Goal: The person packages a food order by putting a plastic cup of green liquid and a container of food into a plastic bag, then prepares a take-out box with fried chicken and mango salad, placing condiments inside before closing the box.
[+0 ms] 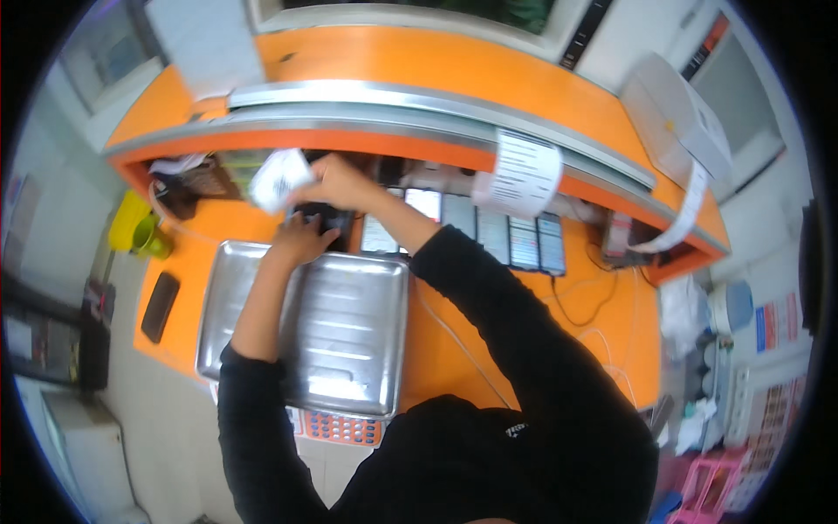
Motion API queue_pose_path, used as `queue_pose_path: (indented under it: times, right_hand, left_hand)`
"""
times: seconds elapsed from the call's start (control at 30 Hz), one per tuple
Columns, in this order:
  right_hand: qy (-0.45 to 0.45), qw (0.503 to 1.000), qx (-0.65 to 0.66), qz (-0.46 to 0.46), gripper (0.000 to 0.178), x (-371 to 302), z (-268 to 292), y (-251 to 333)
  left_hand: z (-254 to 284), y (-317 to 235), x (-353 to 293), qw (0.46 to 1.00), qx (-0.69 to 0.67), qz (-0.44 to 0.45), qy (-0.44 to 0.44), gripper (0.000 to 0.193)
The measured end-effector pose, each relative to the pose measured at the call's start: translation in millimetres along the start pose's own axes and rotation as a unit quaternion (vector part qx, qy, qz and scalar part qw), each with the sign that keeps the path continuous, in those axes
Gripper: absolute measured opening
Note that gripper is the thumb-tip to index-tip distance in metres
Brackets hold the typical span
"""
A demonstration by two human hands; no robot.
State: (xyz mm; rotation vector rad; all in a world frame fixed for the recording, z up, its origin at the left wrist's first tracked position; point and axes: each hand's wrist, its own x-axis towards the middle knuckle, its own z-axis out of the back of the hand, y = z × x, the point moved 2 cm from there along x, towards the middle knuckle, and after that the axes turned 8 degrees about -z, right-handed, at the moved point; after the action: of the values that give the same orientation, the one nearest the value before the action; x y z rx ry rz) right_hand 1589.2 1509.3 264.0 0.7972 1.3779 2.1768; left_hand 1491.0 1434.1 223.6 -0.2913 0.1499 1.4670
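Note:
My right hand point(340, 185) reaches under the orange shelf, its fingers closed on a white paper slip point(281, 179) with dark print, which is blurred. Just below it, my left hand point(302, 240) lies with fingers spread at a black box-like device point(330, 215). The device is partly hidden by both hands, and its kind is unclear. My left forearm crosses over a scale with a ribbed metal tray point(349, 341). The scale's orange keypad point(345, 428) shows at the tray's near edge.
Several phones point(493, 234) stand in a row under the shelf, with cables point(576, 314) to their right. A long printed paper strip point(526, 175) hangs from the metal rail. A dark oblong case point(161, 307) and a green cup point(153, 237) are at the left. A white printer point(676, 118) sits up right.

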Motion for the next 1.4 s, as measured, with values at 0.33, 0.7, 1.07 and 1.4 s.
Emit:
queue_pose_path:
  times: [0.33,0.7,1.07,1.4]
  right_hand:
    - [-0.255,0.924,0.281,-0.051,0.027,-192.6,35.6,29.7]
    - [-0.333,0.854,0.361,-0.173,0.029,-290.7,20.1,81.6]
    - [0.013,0.977,-0.154,-0.148,0.020,-329.1,32.1,184.6]
    - [-0.166,0.906,-0.390,-0.024,0.024,-376.5,14.3,196.3]
  left_hand:
    - [41.6,-8.5,-7.1,0.961,-0.140,-0.134,-0.196,0.039]
    - [60.2,-136.8,-137.4,0.832,-0.480,-0.279,-0.022,0.023]
    - [70.1,-195.3,-202.6,0.828,-0.308,-0.465,0.066,0.025]
    - [34.9,-195.2,-209.1,0.780,-0.479,-0.386,0.113,0.024]
